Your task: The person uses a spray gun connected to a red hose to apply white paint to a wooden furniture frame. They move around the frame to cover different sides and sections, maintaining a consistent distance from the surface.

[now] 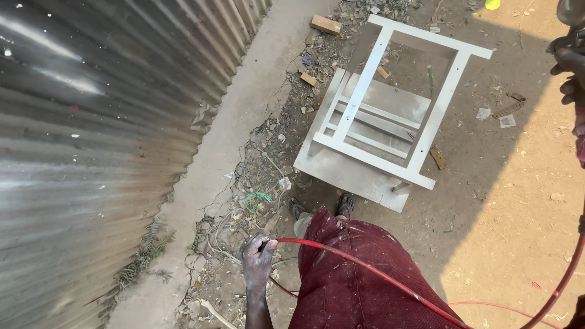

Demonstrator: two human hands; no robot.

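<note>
the left hand (258, 254) has its grip closed on a red hose (365, 268) crossing the lap, the right hand (570, 67) clutches a dark tool at the frame's edge, near a white frame (390, 103) on the ground.

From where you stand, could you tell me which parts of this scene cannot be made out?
- Head view: the right hand grips a dark thing cut off by the top right corner; its kind cannot be told.
- The red hose, held by the left hand, runs off the bottom edge.
- The white frame hides part of the board beneath.
</note>
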